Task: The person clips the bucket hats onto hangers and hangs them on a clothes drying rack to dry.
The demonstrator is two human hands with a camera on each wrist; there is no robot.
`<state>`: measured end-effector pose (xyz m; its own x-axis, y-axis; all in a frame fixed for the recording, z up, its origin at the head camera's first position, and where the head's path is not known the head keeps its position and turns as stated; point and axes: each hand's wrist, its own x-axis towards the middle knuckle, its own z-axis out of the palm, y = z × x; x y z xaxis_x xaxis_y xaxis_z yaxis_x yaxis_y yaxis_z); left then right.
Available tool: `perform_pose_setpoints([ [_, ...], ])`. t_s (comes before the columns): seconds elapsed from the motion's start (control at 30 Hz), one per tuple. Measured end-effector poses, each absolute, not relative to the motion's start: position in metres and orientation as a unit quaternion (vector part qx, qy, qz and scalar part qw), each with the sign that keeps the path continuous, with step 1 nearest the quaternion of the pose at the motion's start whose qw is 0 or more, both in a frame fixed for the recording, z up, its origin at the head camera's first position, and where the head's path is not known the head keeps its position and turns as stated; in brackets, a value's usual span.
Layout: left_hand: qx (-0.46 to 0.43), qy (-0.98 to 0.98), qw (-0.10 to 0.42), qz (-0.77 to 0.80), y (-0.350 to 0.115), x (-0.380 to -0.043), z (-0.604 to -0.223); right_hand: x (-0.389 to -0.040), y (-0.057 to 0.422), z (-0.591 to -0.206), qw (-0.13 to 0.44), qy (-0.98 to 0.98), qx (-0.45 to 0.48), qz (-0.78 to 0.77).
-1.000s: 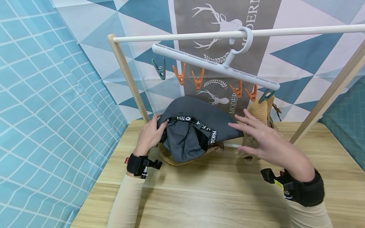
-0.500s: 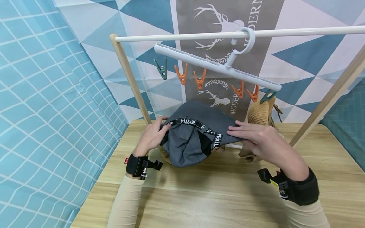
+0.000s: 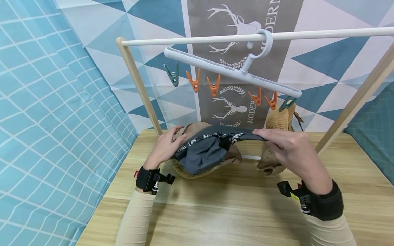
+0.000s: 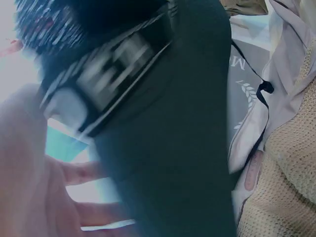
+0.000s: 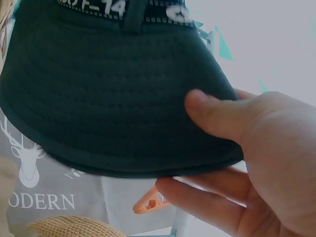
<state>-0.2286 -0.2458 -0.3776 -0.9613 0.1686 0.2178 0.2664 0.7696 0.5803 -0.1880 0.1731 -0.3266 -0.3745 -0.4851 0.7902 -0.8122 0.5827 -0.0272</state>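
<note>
A dark grey brimmed hat (image 3: 200, 153) with a black lettered band is raised in front of the rack. My right hand (image 3: 287, 143) pinches the right end of its brim, the thumb (image 5: 212, 113) on one face and the fingers beneath. At the hat's left edge my left hand (image 3: 164, 147) holds it, with fingers (image 4: 98, 213) reaching behind the brim in the left wrist view. In the head view the brim is seen nearly edge-on. A tan straw hat (image 3: 188, 175) with beige cloth lies on the table behind and below, partly covered.
A pale clothes hanger (image 3: 215, 66) hangs tilted from the white rod (image 3: 191, 40) of a wooden-legged rack. Orange clips (image 3: 213, 85) and green clips (image 3: 173, 74) hang from it. Another tan woven item (image 3: 278, 119) is under its right end, by a green clip.
My right hand has gone from spread beside the brim to pinching it. The brim has tipped from broadly facing the head camera to nearly edge-on, uncovering more beige cloth behind.
</note>
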Motion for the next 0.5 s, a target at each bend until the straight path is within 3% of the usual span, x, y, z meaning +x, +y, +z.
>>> perform_pose_setpoints([
  [0.5,-0.215,-0.893,0.238,-0.315,-0.221,-0.200,-0.352,-0.179,0.169,-0.325,0.404,-0.821,0.324,0.240],
])
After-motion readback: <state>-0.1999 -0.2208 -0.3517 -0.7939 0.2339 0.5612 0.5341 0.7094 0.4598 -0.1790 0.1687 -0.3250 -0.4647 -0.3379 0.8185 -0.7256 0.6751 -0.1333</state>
